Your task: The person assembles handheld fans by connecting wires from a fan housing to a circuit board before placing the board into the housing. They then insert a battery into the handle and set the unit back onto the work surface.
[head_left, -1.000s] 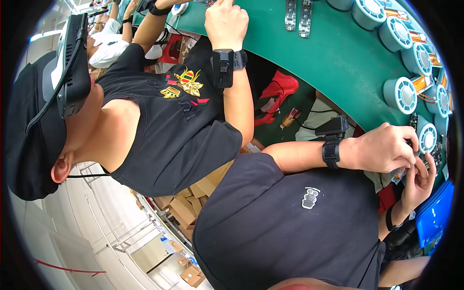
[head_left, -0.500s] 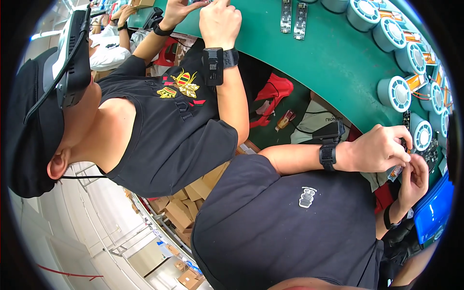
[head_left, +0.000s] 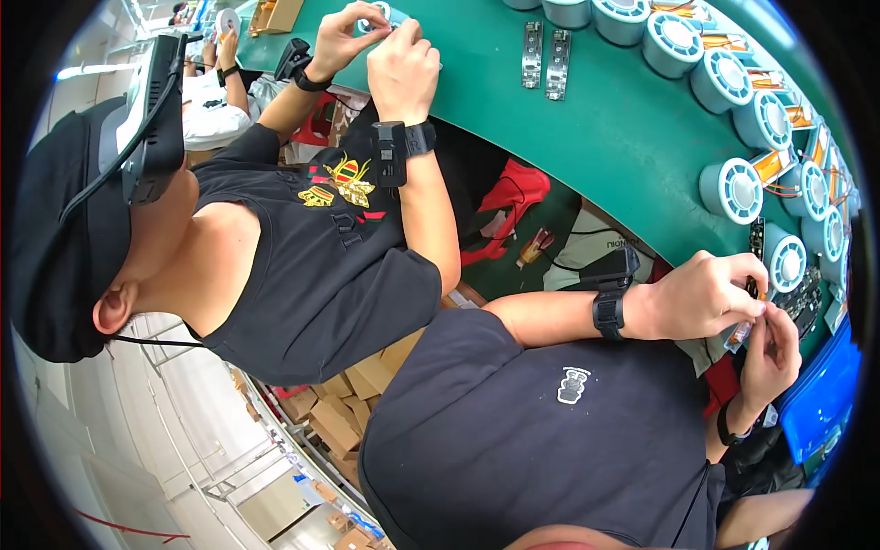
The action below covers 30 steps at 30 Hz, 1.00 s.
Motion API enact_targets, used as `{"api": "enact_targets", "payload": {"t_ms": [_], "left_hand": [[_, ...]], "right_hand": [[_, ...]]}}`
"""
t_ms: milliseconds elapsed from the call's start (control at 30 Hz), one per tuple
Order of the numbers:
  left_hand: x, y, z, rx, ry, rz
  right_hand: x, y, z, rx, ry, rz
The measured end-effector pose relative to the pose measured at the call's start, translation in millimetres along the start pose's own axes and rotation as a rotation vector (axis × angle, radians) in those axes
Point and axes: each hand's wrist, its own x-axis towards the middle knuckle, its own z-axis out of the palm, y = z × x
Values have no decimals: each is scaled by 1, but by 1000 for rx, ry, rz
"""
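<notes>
Fingers (head_left: 747, 307) of both my hands pinch a small component with thin wires at the green table (head_left: 623, 137) edge; I judge it light, fragile, best held by its body.

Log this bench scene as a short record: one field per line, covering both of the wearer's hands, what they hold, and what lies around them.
left hand: closed over a small part at the bench edge
right hand: fingertips pinching the same small part
bench: green surface
round parts: pale blue-and-white discs in a curved row beside the hands
metal strips: two, side by side on the bench
bin: blue, beside the right hand
co-worker's hands: busy further along the bench
</notes>
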Motion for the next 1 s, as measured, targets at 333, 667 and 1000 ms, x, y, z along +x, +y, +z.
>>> {"api": "enact_targets", "payload": {"t_ms": [333, 667, 1000], "left_hand": [[-6, 10, 9, 13, 44, -49], [-2, 7, 12, 103, 39, 8], [-7, 5, 9, 136, 36, 31]], "right_hand": [[-3, -21, 3, 235, -10, 50], [5, -32, 11, 298, 34, 38], [3, -35, 18, 238, -3, 24]]}}
